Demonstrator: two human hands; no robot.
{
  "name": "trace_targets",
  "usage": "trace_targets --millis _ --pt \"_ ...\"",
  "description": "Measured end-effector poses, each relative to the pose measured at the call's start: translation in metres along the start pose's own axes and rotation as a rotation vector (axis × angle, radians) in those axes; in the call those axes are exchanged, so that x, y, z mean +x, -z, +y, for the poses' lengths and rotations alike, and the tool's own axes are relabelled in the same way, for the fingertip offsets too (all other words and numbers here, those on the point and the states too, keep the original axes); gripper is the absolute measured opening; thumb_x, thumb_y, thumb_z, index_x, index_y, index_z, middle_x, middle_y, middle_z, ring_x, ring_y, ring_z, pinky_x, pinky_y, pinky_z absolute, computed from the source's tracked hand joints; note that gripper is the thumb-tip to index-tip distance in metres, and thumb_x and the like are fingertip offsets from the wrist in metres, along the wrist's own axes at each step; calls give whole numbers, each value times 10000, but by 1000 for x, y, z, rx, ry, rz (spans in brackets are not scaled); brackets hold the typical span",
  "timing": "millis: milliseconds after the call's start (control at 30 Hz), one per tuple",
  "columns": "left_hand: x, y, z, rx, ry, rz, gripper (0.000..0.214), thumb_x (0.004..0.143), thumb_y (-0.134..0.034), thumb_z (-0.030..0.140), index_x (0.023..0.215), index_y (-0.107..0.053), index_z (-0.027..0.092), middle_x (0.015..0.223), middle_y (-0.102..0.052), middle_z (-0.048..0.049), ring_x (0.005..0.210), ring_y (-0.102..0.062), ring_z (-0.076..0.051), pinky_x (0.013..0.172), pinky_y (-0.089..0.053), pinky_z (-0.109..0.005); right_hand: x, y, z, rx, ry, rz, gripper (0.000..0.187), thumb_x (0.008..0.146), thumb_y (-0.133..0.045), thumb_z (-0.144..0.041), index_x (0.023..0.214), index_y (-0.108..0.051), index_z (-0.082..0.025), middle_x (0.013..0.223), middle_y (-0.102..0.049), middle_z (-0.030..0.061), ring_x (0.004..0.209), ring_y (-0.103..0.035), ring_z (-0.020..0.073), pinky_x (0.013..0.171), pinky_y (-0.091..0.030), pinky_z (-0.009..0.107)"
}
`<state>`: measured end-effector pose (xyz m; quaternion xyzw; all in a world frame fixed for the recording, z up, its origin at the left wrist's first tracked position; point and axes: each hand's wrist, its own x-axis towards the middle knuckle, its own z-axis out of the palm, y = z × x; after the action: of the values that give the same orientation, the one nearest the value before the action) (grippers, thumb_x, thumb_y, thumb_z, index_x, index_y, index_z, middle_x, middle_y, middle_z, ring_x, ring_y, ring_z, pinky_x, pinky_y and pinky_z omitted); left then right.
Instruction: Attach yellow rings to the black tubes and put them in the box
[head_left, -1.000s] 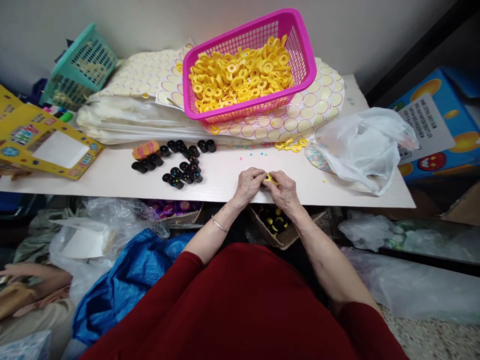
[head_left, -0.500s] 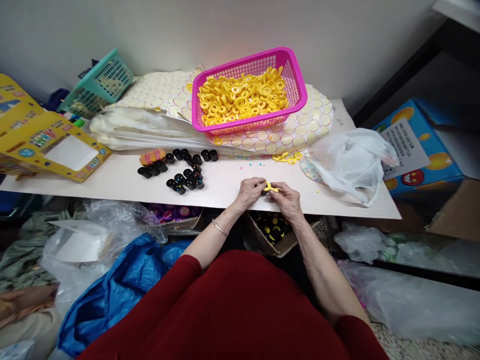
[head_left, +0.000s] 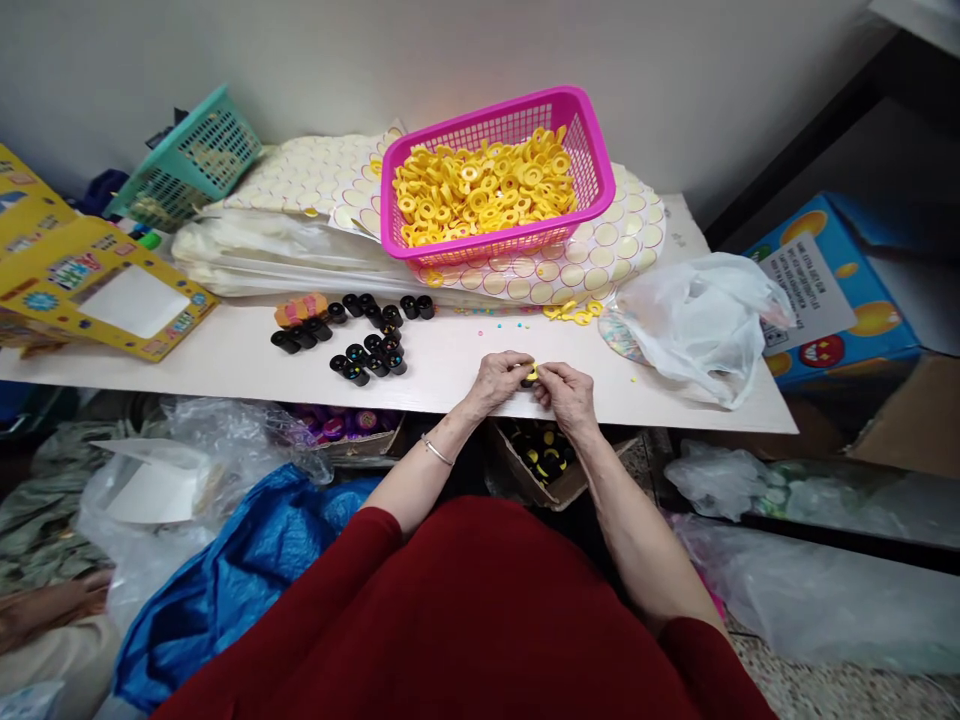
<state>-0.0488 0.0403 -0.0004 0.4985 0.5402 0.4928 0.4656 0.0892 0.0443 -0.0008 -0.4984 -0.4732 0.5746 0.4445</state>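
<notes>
Above the front edge of the table, my left hand [head_left: 499, 382] and my right hand [head_left: 570, 394] almost meet. Fingers of the left are pinched on a small black cylinder [head_left: 529, 382], which is mostly hidden. A yellow plastic ring piece [head_left: 533, 371] sits on top of it, with the right thumb and fingers closed on its side. To the left stand several black cylinders [head_left: 375, 350], some with coloured beads in their tops. Behind my hands, a pink basket [head_left: 499, 245] is heaped with yellow ring pieces [head_left: 480, 190].
Loose yellow pieces [head_left: 574, 312] lie beside a white plastic bag [head_left: 697, 320]. Orange pieces [head_left: 300, 308] and a yellow printed box [head_left: 112, 285] are at left. Below the table edge stands an open carton [head_left: 559, 490] of black and yellow parts. A blue box [head_left: 832, 290] stands right.
The right hand has closed in toward the left, and the fingers now cover most of the yellow ring piece. The view has shifted slightly.
</notes>
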Motion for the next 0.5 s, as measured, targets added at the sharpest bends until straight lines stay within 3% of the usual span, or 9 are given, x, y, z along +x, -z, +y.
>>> trace_targets --millis 133,233,367,500 --pt "-2 -2 3 -119 84 -59 195 733 -589 250 817 -714 126 567 -563 38 469 -422 -51 514 -369 -202 3 -7 -11 20 -83 55 216 585 -713 -359 628 -613 -172 458 -544 -41 387 -480 81 354 -361 193" --pt "-3 -2 3 -205 99 -95 240 686 -644 256 860 -715 108 661 -621 14 575 -499 -65 609 -423 -207 5 -9 -15 37 -97 88 200 561 -724 -327 601 -608 -170 454 -546 -36 387 -478 79 350 -358 190" --pt "-4 0 -4 -261 85 -144 475 518 -785 222 962 -692 83 777 -644 -2 698 -555 -91 711 -457 -234 6 -7 -13 134 -138 92 258 506 -789 -323 574 -601 -160 456 -542 -41 376 -453 60 345 -360 184" --pt "-3 -1 -12 -244 49 -170 492 513 -806 262 950 -676 77 775 -619 -2 701 -549 -93 691 -449 -234 -3 0 -4 299 -141 44 345 513 -828 -404 677 -635 -170 589 -617 -20 479 -548 79 445 -483 210"
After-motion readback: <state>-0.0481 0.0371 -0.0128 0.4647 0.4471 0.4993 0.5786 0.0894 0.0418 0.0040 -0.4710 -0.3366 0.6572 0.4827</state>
